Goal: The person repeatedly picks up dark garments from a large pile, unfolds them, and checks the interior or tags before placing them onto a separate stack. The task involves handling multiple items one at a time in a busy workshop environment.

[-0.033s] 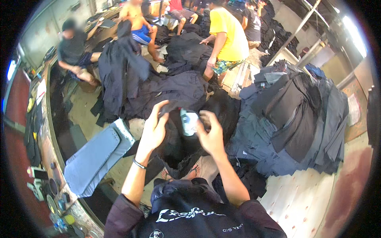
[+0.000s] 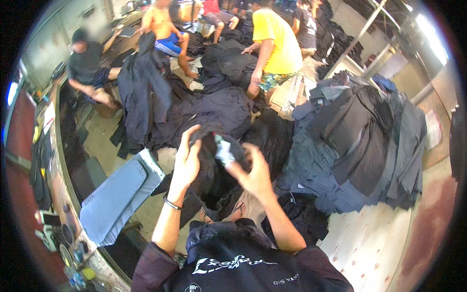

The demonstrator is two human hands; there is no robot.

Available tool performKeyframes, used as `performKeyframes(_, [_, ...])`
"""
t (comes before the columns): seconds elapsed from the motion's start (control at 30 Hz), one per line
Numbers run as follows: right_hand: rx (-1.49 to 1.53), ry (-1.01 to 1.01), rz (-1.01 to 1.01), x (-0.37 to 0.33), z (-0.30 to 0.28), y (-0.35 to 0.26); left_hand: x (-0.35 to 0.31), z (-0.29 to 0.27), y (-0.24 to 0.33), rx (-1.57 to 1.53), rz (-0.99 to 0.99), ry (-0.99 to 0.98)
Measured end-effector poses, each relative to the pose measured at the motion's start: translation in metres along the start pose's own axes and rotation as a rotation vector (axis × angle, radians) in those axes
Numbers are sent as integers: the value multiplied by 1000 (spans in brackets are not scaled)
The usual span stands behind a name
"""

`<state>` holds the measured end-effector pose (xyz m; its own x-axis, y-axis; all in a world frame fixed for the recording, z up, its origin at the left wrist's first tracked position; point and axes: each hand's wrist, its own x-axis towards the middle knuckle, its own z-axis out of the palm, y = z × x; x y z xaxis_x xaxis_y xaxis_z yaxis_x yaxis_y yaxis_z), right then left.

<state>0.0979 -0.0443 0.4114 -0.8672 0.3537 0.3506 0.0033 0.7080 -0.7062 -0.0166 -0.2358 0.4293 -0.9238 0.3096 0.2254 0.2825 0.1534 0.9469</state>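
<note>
My left hand (image 2: pixel 188 158) grips the top edge of a black garment (image 2: pixel 210 170), its fingers behind the cloth. The fabric hangs down between my forearms toward my feet; its exact cut cannot be made out. My right hand (image 2: pixel 255 171) holds the other side of the same edge, thumb pointing inward. Between the two hands a white label (image 2: pixel 224 150) with a small red bit shows on the cloth, blurred by motion. The label lies close to my right thumb.
At the left an ironing-board-like grey padded board (image 2: pixel 121 197) juts from a cluttered bench (image 2: pixel 73 160). A tall heap of dark garments (image 2: pixel 360 146) rises at the right. More dark clothes (image 2: pixel 204 109) lie ahead, where a person in yellow (image 2: pixel 276 41) bends and others sit.
The garment's top edge has turned between my hands, and the label has tilted and swung a little left. My right hand has opened outward slightly. The person in yellow stays bent over the clothes.
</note>
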Motion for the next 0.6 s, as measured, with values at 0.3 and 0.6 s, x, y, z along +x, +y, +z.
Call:
performKeyframes(0.3, [337,288,705,-130,-40,164,-106,118,-53,-649,-498,-865])
performKeyframes(0.6, [-466,332,852,-230,-431,149,-132,142,-338,346,-658,-805])
